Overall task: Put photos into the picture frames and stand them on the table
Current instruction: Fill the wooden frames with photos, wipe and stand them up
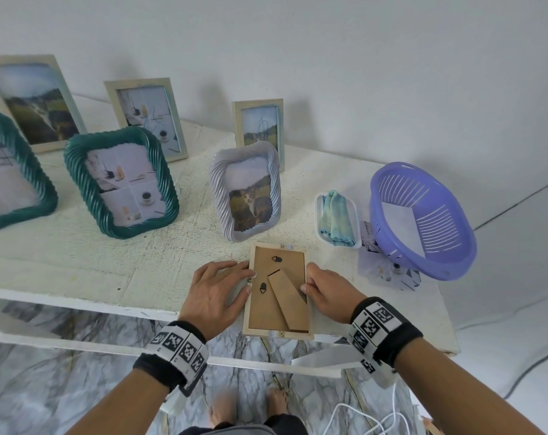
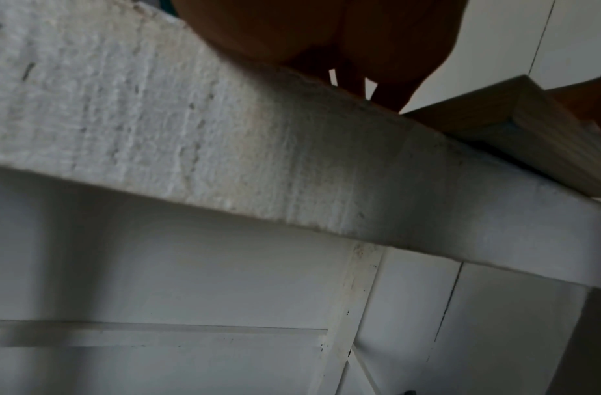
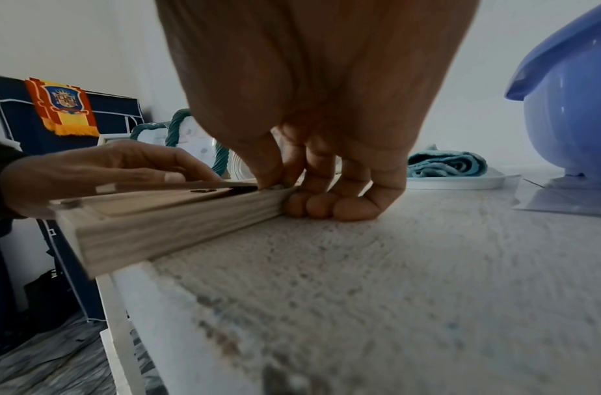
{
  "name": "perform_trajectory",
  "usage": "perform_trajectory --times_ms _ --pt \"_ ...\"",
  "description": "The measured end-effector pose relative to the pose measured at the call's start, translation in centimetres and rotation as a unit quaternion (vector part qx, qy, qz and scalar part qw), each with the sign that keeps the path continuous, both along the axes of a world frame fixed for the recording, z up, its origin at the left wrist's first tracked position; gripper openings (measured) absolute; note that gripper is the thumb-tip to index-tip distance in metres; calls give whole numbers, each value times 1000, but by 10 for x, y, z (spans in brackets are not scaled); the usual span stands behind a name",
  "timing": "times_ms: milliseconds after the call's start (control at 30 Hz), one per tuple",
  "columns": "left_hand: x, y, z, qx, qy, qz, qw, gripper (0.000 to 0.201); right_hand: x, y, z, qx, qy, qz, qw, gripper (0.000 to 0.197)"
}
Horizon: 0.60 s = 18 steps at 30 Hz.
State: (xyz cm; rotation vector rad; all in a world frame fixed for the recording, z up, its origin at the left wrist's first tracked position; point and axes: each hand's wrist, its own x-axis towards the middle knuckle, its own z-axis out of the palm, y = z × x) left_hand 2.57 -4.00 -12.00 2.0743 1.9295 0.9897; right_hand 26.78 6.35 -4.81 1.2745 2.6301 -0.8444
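I am looking down at a wooden frame (image 1: 278,290) lying face-down on the desk (image 1: 78,262), its near end jutting past the desk's front edge toward me, and my hands are bracketing it, one on each long side. My left hand (image 1: 217,293) is lying fairly flat with straight fingers, its fingertips pressing at the left rail, seemingly on a small tab there. My right hand (image 1: 326,295) is curling against the right rail, thumb on top at the backing's edge and the other fingers tucked against the side of the frame down on the desk. The frame's long axis is running straight away from me, between the two hands, so both are equally near; I am judging that the coming move is securing the backing and then lifting the frame by its sides. The brown easel leg (image 1: 287,301) is lying folded on the backing, slanting toward my right hand. Just beyond my hands a lilac ribbed frame (image 1: 246,189) with a cat photo is standing. Beyond my right hand a purple basket (image 1: 423,218) is resting tilted over loose photos (image 1: 389,271).
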Motion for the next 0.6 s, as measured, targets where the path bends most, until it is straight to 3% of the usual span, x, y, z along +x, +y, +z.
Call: perform_trajectory --times_ms 333,467,600 --pt "0 0 5 -34 4 -15 999 25 -2 1 6 -7 -4 -12 1000 22" --pt "1 0 6 -41 -6 -3 999 37 -11 7 14 103 -10 -33 994 14" --pt "1 0 7 -39 -8 2 999 39 -32 18 17 123 2 -55 991 43"
